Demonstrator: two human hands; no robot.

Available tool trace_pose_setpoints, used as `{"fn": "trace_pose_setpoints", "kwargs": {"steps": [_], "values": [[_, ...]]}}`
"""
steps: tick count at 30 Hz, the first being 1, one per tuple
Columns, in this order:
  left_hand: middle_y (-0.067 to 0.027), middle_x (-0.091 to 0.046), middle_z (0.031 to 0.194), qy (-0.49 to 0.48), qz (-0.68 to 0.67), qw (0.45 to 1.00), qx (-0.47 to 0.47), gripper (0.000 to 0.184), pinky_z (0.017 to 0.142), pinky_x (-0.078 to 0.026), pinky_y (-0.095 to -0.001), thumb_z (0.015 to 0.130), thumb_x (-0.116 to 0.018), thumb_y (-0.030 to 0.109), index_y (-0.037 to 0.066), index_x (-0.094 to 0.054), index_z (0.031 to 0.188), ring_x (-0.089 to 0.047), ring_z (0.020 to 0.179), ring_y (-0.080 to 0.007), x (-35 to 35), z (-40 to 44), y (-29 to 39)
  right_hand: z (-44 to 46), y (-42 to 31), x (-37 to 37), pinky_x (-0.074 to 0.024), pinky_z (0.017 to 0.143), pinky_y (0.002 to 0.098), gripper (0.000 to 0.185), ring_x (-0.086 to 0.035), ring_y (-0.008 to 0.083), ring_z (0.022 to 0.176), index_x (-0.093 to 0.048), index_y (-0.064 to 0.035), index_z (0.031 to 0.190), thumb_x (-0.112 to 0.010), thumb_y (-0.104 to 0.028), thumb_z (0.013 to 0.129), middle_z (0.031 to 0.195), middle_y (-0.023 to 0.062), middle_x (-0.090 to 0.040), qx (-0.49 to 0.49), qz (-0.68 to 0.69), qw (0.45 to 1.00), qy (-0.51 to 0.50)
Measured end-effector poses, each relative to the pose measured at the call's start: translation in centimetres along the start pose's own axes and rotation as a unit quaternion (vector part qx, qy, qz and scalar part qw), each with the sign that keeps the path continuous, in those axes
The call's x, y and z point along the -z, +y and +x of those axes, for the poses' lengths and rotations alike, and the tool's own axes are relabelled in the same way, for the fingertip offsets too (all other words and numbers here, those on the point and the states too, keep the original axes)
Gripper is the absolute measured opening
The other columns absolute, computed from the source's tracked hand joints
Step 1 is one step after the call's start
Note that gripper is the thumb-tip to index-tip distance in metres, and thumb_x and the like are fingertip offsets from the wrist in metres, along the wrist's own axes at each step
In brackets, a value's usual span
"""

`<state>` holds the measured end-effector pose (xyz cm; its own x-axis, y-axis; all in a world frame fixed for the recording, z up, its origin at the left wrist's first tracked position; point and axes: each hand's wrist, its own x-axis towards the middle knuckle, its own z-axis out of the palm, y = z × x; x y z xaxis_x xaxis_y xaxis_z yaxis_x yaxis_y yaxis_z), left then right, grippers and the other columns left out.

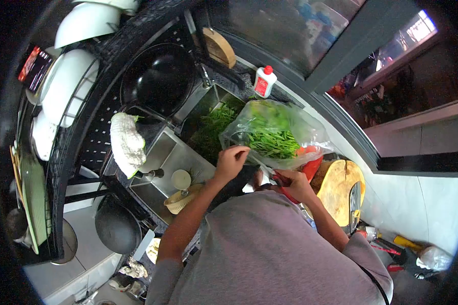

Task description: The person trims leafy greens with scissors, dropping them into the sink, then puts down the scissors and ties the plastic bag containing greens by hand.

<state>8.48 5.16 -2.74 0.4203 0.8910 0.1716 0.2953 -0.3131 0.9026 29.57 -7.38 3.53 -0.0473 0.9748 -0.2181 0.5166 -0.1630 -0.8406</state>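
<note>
Bag likely soft, slippery; take edge. My left hand beside it, grip unclear; right hand clasps tool.

A white bottle with red cap stands at the edge of the counter, along the window. White bowls are in the dark rack; a black wok is beside its inner edge. One wooden block is near the tiled wall.
</note>
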Motion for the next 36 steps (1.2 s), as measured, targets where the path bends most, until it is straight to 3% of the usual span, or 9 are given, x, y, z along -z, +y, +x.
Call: {"fn": "trace_pose_setpoints", "kwargs": {"steps": [11, 14, 19, 23, 26, 29, 30, 34, 36], "values": [[-0.0186, -0.062, 0.091, -0.259, 0.181, 0.945, -0.081, 0.012, 0.069, -0.051, -0.0414, 0.077, -0.059, 0.007, 0.003, -0.064, 0.087, -0.061, 0.079, -0.0357, -14.1, 6.1, -0.2, -6.0, 0.8, 3.6, -0.0499, 0.076, 0.0308, 0.039, -0.065, 0.0225, 0.083, -0.064, -0.0042, 0.107, -0.073, -0.007, 0.07, 0.094, 0.0158, -0.067, -0.06, 0.027, 0.998, 0.005], [-0.0202, -0.06, 0.098, -0.201, 0.204, 0.942, -0.176, 0.02, 0.069, -0.05, -0.0417, 0.08, -0.058, 0.013, 0.003, -0.059, 0.097, -0.061, 0.08, -0.0365, -18.0, 6.0, -3.6, -6.7, 1.6, 3.6, -0.0504, 0.074, 0.0305, 0.042, -0.066, 0.0204, 0.079, -0.063, -0.0052, 0.11, -0.073, -0.007, 0.069, 0.092, 0.0158, -0.067, -0.069, 0.052, 0.996, 0.013], [-0.0251, -0.058, 0.098, -0.248, 0.033, 0.968, -0.001, 0.029, 0.082, -0.045, -0.0435, 0.088, -0.05, 0.025, 0.001, -0.056, 0.101, -0.059, 0.089, -0.0356, -21.4, 7.8, -3.2, -7.5, 3.1, 3.4, -0.0515, 0.071, 0.0306, 0.047, -0.066, 0.0187, 0.075, -0.063, -0.0068, 0.113, -0.074, -0.007, 0.067, 0.089, 0.017, -0.067, -0.073, 0.062, 0.994, 0.043], [-0.0236, -0.058, 0.103, -0.312, 0.072, 0.947, -0.019, 0.028, 0.084, -0.045, -0.0427, 0.088, -0.049, 0.025, 0.002, -0.057, 0.103, -0.058, 0.093, -0.0349, -22.4, 8.1, -5.6, -7.6, 3.0, 3.8, -0.0516, 0.071, 0.0305, 0.046, -0.067, 0.0186, 0.076, -0.063, -0.0068, 0.111, -0.074, -0.008, 0.067, 0.09, 0.0168, -0.067, -0.081, 0.077, 0.992, 0.053], [-0.0196, -0.057, 0.11, -0.221, -0.061, 0.967, -0.11, 0.029, 0.083, -0.046, -0.0423, 0.089, -0.048, 0.023, 0.003, -0.058, 0.106, -0.058, 0.094, -0.0337, -20.6, 7.4, -6.3, -7.4, 2.3, 4.1, -0.0513, 0.072, 0.0304, 0.045, -0.067, 0.0182, 0.078, -0.063, -0.0068, 0.111, -0.072, -0.006, 0.068, 0.092, 0.016, -0.068, -0.103, 0.074, 0.99, 0.058], [-0.0165, -0.054, 0.118, -0.222, 0.027, 0.971, -0.085, 0.023, 0.084, -0.047, -0.0411, 0.085, -0.048, 0.01, 0.009, -0.06, 0.104, -0.056, 0.102, -0.0342, -16.4, 8.8, -2.4, -6.6, 1.4, 4.5, -0.0505, 0.075, 0.0303, 0.043, -0.067, 0.0207, 0.083, -0.063, -0.0063, 0.111, -0.072, -0.007, 0.069, 0.095, 0.015, -0.067, -0.093, 0.091, 0.99, 0.057], [-0.0168, -0.056, 0.116, -0.192, 0.131, 0.946, -0.226, 0.025, 0.082, -0.049, -0.0428, 0.083, -0.048, 0.005, 0.01, -0.059, 0.105, -0.058, 0.099, -0.0361, -14.6, 10.3, -1.1, -6.3, 1.5, 4.4, -0.0505, 0.075, 0.0303, 0.043, -0.067, 0.0207, 0.083, -0.063, -0.0063, 0.111, -0.072, -0.007, 0.069, 0.095, 0.015, -0.067, -0.09, 0.093, 0.99, 0.058], [-0.0147, -0.061, 0.1, -0.127, 0.109, 0.952, -0.255, 0.019, 0.077, -0.051, -0.0408, 0.083, -0.05, 0.0, 0.007, -0.058, 0.099, -0.06, 0.087, -0.0349, -11.7, 12.2, 2.4, -5.3, 1.8, 4.3, -0.0484, 0.067, 0.0241, 0.045, -0.058, 0.0074, 0.069, -0.063, -0.0068, 0.112, -0.076, -0.008, 0.068, 0.082, 0.0092, -0.068, 0.005, 0.072, 0.994, 0.084], [-0.0146, -0.061, 0.096, -0.092, 0.075, 0.949, -0.292, 0.011, 0.071, -0.052, -0.0378, 0.084, -0.056, 0.001, 0.004, -0.059, 0.094, -0.061, 0.082, -0.033, -9.7, 12.6, 6.0, -4.9, 0.6, 5.0, -0.0515, 0.074, 0.031, 0.042, -0.068, 0.0237, 0.08, -0.064, -0.0068, 0.11, -0.074, -0.01, 0.069, 0.094, 0.0152, -0.068, -0.024, 0.067, 0.996, 0.051]]}}
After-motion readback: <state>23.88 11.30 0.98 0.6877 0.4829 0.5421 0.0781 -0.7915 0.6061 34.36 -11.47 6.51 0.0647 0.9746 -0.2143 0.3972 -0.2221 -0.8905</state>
